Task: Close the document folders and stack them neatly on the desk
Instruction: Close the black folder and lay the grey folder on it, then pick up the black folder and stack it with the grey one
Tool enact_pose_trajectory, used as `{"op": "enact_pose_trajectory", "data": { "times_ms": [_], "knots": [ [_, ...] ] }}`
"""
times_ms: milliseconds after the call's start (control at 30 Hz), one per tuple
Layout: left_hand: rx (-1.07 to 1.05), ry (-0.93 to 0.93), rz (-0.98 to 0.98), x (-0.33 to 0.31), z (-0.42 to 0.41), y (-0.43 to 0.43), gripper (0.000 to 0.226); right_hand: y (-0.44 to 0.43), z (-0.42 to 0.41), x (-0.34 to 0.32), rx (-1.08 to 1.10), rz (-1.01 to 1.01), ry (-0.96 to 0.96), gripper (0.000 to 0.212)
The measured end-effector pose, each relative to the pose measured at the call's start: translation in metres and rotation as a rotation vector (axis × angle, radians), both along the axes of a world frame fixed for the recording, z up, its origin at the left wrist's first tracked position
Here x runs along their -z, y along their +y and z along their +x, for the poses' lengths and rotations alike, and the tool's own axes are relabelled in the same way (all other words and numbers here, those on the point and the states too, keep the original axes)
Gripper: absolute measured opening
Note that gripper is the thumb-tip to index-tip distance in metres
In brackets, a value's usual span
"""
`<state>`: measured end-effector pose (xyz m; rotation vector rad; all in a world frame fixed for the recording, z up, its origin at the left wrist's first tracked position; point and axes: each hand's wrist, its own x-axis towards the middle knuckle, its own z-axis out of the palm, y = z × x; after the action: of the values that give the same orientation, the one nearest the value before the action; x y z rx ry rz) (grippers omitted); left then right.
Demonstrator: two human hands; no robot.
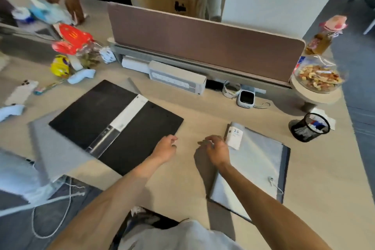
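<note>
Desk [203, 111] carries two open folders. Left hand [165, 148], loosely curled and empty, at edge of black folder [81, 111]; right hand [215, 148] at corner of clear folder [257, 164], grip indeterminate. Advise folding covers flush before stacking.

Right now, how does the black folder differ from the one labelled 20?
The black folder lies spread wide, dark covers with a white strip along the spine. The labelled folder looks narrower and pale, translucent sheets showing over a dark cover. Both lie flat on the desk.
</note>
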<state>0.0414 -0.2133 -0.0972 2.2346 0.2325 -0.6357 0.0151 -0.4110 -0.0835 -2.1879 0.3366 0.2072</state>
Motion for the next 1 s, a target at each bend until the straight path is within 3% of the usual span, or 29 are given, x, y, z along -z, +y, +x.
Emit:
{"op": "enact_pose_trajectory", "data": {
  "times_ms": [133,267,400,600,700,867,1000],
  "knots": [
    [-0.036,-0.04,0.086,0.002,0.005,0.078,0.035,0.069,0.023,0.008,-0.042,0.129,0.166,0.027],
    [0.031,-0.089,0.252,0.013,0.014,0.149,0.041,0.122,0.034,0.018,0.087,0.195,0.307,0.038],
    [0.108,-0.15,0.345,0.02,0.04,0.205,0.05,0.151,0.047,0.022,0.206,0.208,0.327,0.053],
    [0.397,-0.067,0.461,0.028,0.072,0.257,0.074,0.176,0.062,0.026,0.533,0.56,0.293,0.063],
    [0.475,-0.056,0.476,0.031,0.076,0.267,0.079,0.181,0.064,0.032,0.681,0.672,0.315,0.056],
    [0.543,-0.153,0.533,0.039,0.078,0.272,0.076,0.206,0.055,0.028,0.499,0.602,0.366,0.033],
    [0.525,-0.203,0.52,0.04,0.08,0.28,0.07,0.218,0.057,0.021,0.469,0.563,0.294,0.042]
  ]
}}
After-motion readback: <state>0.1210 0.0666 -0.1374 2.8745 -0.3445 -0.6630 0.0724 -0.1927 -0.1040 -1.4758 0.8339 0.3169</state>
